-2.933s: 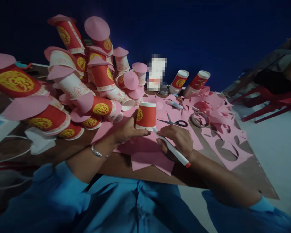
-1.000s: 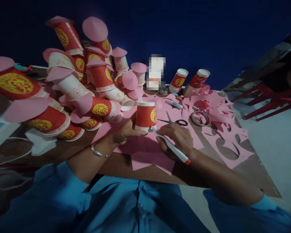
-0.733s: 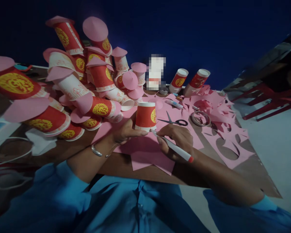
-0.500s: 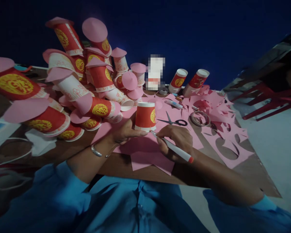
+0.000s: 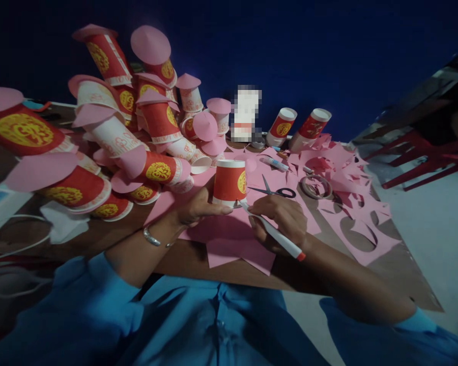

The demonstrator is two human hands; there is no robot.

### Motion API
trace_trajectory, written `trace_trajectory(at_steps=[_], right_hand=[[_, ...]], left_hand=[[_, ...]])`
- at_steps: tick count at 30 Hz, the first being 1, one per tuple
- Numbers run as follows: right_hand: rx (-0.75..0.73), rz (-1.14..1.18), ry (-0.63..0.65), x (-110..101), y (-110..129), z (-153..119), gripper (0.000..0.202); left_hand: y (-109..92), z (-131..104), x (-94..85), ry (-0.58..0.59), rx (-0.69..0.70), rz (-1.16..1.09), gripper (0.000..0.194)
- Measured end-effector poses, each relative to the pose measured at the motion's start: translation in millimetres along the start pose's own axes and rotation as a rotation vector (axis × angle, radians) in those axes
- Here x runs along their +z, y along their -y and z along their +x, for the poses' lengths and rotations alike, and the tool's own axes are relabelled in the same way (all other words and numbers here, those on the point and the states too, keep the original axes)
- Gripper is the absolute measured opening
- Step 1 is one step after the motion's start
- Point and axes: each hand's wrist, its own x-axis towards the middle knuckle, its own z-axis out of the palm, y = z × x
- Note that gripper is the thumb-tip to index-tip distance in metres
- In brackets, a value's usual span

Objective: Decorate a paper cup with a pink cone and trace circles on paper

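Note:
A red paper cup [image 5: 229, 183] with a yellow emblem stands upside down on pink paper [image 5: 229, 231] in front of me. My left hand [image 5: 200, 208] holds it from the left, with the thumb along its lower rim. My right hand [image 5: 280, 221] is closed around a white pen [image 5: 278, 236] with a red end. The pen's tip is at the cup's lower right edge; whether it touches is too small to tell. Just behind my right hand lie open scissors [image 5: 270, 191] with black handles.
Many red and white cups with pink cone tops [image 5: 158, 119] are piled at the left. Two stacks of cups [image 5: 282, 127] stand at the back. Cut pink scraps [image 5: 361, 223], a tape roll [image 5: 316, 187] and a glue tube [image 5: 277, 163] lie at the right.
The pen has tilted slightly, and its tip has shifted a little at the cup's rim. My left hand keeps its hold on the cup.

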Motion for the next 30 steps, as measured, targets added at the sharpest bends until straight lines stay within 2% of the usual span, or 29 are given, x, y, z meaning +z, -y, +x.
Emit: trace_trajectory(at_steps=[7, 14, 30], right_hand=[[0.005, -0.006, 0.005, -0.3, -0.4, -1.2, 0.014], [0.006, 0.000, 0.018, 0.7, 0.1, -1.3, 0.013], [0.004, 0.006, 0.013, 1.6, -1.0, -2.2, 0.014]], left_hand=[[2.7, -0.2, -1.6, 0.000, -0.015, 0.020, 0.075], [2.7, -0.1, -2.6, 0.012, -0.016, 0.012, 0.070], [2.4, 0.1, -2.7, 0.024, -0.022, 0.039, 0.091]])
